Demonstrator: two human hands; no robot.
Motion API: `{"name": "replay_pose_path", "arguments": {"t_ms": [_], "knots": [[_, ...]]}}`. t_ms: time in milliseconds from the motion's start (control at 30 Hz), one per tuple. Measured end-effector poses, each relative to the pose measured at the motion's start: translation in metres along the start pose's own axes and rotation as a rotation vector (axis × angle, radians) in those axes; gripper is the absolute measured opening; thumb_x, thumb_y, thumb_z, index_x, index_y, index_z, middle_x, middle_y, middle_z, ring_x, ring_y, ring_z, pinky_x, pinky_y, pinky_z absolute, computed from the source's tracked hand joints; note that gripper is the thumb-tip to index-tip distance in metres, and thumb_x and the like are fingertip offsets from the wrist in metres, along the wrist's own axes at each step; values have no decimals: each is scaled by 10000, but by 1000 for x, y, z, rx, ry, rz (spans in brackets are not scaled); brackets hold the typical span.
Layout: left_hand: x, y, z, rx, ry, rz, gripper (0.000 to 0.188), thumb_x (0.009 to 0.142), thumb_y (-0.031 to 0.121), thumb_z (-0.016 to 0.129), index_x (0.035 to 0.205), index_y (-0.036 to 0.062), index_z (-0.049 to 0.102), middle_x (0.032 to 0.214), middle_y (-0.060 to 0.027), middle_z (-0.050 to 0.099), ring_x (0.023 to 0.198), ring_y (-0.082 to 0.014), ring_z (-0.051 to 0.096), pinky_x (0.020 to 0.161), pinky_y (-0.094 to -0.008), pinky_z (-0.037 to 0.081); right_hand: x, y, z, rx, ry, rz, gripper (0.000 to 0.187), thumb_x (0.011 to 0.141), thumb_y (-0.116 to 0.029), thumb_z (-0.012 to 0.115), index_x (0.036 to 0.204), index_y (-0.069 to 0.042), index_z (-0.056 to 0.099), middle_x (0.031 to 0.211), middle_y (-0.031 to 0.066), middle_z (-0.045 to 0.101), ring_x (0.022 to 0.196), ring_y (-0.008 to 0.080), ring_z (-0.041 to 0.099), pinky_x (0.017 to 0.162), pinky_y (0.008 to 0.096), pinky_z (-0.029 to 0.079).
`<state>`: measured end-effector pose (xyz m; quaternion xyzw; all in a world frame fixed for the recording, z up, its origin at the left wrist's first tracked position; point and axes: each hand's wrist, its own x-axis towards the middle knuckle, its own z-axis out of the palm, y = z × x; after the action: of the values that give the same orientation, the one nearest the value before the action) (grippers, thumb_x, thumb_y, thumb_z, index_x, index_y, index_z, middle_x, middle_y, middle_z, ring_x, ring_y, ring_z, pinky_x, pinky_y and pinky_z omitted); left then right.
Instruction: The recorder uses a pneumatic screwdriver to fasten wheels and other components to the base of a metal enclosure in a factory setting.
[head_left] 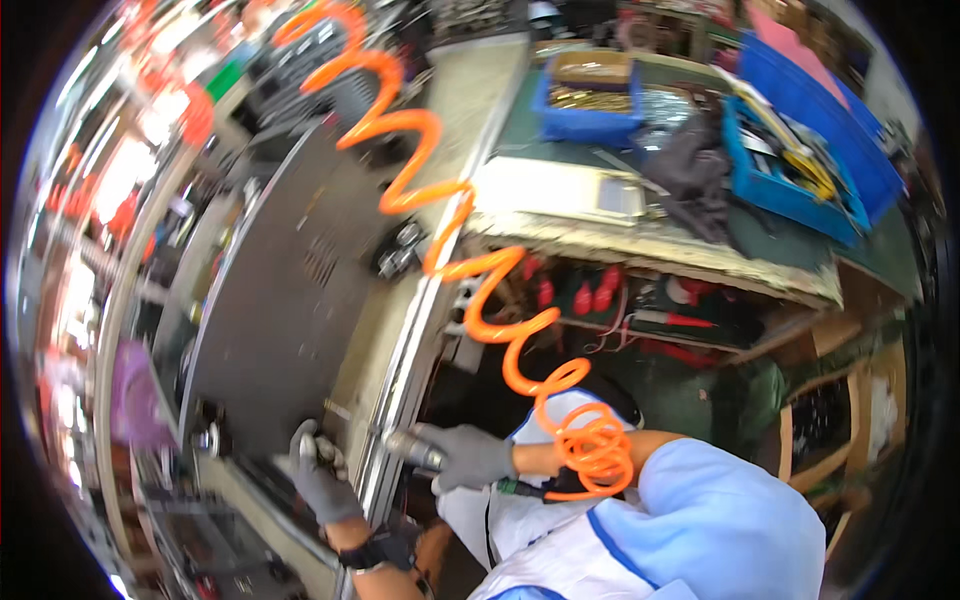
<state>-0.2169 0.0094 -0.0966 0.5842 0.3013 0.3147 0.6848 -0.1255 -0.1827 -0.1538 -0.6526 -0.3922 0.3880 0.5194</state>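
My right hand, in a grey glove, is wrapped round an air tool with a metallic barrel pointing left. A green fitting below that hand joins an orange coiled hose, which stretches up to the far left. My left hand, also gloved in grey, is at the near end of a large dark flat panel, its fingers curled at the panel's edge. What they grip there is too small to tell. A metal fitting like a caster sits by the panel's right edge.
A metal rail runs between the panel and me. To the right stands a bench bearing a blue bin of brass-coloured parts, a dark cloth and a blue tray of tools. Red-handled tools lie on its lower shelf.
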Motion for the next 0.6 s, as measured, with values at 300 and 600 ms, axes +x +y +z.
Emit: {"name": "replay_pose_path", "arguments": {"t_ms": [300, 600], "knots": [[31, -6, 263, 538, -1009, 415, 161, 855, 189, 518, 846, 36, 567, 605, 26, 442, 517, -38, 422, 415, -185, 275, -45, 34, -50, 129, 84, 92, 871, 594, -262, 663, 1342, -77, 257, 863, 168, 605, 768, 300, 610, 677, 337, 472], [27, -95, 526, 976, -945, 204, 402, 734, 365, 601, 923, 14, 649, 935, -186, 637, 892, -312, 612, 779, -363, 455, -88, 56, -103, 346, 231, 51, 851, 637, -232, 664, 1348, -49, 235, 922, 143, 598, 783, 237, 611, 676, 329, 472]]}}
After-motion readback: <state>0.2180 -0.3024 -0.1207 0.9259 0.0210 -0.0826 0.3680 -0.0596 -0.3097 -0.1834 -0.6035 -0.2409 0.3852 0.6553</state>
